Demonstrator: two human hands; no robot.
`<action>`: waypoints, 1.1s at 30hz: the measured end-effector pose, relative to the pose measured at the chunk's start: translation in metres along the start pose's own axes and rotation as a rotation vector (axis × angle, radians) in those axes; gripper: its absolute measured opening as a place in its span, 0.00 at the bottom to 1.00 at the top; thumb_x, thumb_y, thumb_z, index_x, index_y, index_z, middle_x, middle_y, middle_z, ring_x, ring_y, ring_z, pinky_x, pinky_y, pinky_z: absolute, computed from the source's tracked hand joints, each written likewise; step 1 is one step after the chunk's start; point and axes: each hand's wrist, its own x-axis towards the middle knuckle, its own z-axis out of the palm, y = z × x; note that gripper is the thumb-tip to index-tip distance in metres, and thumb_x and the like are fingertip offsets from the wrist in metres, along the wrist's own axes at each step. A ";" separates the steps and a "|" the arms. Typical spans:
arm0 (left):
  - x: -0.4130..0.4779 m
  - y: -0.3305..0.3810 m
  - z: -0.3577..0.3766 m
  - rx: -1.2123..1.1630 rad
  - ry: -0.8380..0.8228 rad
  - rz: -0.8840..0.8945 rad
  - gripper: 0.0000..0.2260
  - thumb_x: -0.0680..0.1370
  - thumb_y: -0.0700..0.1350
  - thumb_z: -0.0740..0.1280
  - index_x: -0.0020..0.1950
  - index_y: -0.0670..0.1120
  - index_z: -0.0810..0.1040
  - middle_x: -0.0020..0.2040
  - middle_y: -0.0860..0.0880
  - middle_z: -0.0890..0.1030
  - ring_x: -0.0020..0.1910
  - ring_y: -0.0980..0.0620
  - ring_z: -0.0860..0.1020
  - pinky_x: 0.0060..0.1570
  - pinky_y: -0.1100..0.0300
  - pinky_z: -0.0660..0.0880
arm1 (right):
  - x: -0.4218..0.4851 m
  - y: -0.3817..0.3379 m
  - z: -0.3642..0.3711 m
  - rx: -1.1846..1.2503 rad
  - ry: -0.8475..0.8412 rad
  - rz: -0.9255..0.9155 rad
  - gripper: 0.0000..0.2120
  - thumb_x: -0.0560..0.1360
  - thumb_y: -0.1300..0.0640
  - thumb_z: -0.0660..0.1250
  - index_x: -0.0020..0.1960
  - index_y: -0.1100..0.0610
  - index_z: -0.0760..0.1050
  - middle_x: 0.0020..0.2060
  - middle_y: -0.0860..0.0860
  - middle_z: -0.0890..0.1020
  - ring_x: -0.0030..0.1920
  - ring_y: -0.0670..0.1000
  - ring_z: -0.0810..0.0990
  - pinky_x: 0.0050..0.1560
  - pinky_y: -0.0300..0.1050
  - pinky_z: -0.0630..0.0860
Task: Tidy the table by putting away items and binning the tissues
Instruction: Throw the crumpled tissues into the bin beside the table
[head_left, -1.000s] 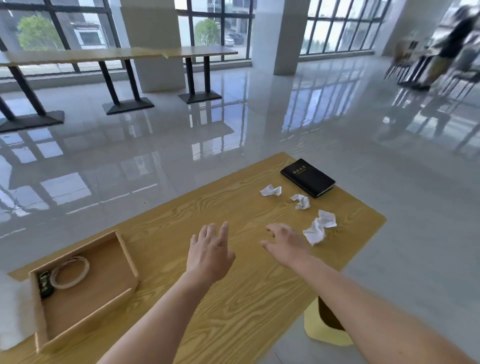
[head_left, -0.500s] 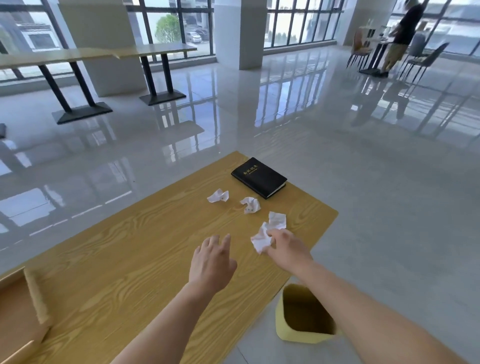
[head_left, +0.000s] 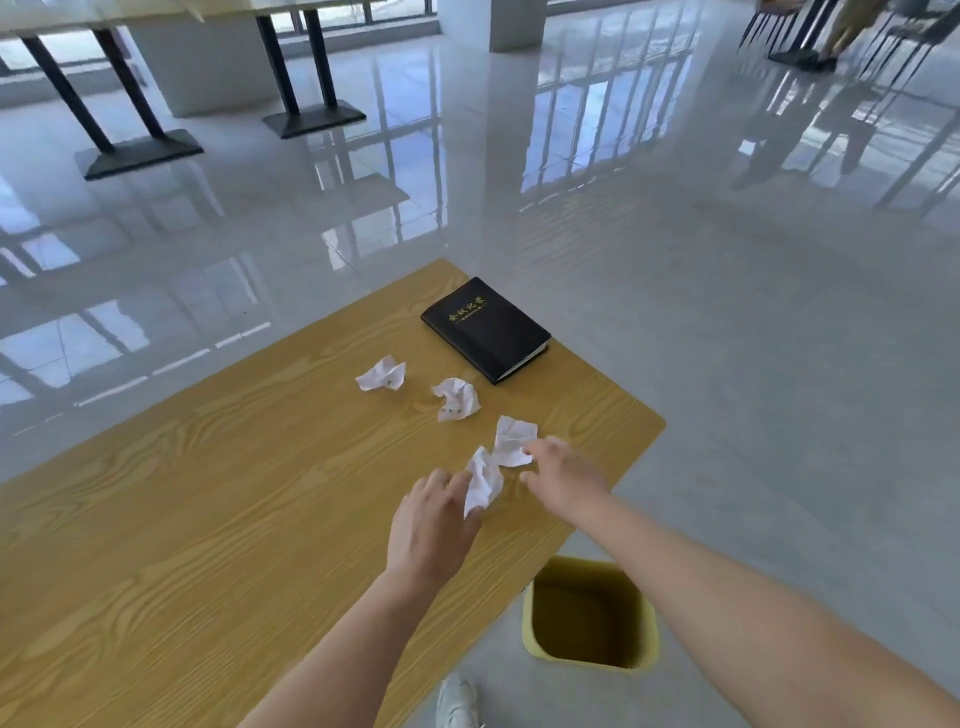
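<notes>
Three crumpled white tissues lie near the right end of the wooden table (head_left: 208, 519). The nearest, largest tissue (head_left: 491, 467) sits between my hands. The thumb and fingers of my right hand (head_left: 563, 475) pinch its far end. My left hand (head_left: 434, 525) is spread flat, its fingertips touching the tissue's near end. Two smaller tissues, one (head_left: 382, 375) further left than the other (head_left: 457, 397), lie beyond. Behind them, by the table's far corner, is a black notebook (head_left: 485, 330) with gold lettering. On the floor below the table's right edge stands an open yellow bin (head_left: 589, 613).
My white shoe (head_left: 457, 701) shows on the floor beside the bin. A glossy tiled floor surrounds the table. Other tables on black pedestal legs (head_left: 306, 104) stand at the back left, and chairs (head_left: 795, 31) at the far right.
The view swung right, so the wooden box went out of frame. Both hands moved forward to the nearest tissue; the right hand closed on it and the left hand came up against it.
</notes>
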 end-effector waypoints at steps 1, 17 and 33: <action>0.005 0.001 0.004 -0.006 -0.001 0.013 0.23 0.78 0.53 0.66 0.72 0.52 0.68 0.56 0.52 0.77 0.52 0.50 0.75 0.48 0.57 0.74 | 0.006 0.000 0.001 -0.003 0.007 -0.008 0.18 0.80 0.52 0.65 0.69 0.52 0.72 0.62 0.52 0.76 0.59 0.56 0.77 0.49 0.46 0.71; 0.070 -0.027 0.047 0.105 -0.134 0.047 0.12 0.77 0.51 0.65 0.59 0.50 0.77 0.48 0.52 0.75 0.44 0.49 0.72 0.41 0.56 0.71 | 0.074 0.011 0.026 -0.317 -0.059 -0.160 0.12 0.78 0.57 0.67 0.61 0.53 0.73 0.57 0.50 0.72 0.55 0.52 0.71 0.49 0.47 0.77; 0.036 0.042 0.035 0.075 0.066 0.012 0.07 0.79 0.51 0.67 0.50 0.50 0.82 0.39 0.51 0.77 0.38 0.49 0.75 0.29 0.53 0.75 | 0.025 0.069 -0.003 -0.086 0.151 -0.269 0.08 0.80 0.61 0.62 0.46 0.58 0.79 0.42 0.53 0.79 0.45 0.54 0.76 0.38 0.46 0.72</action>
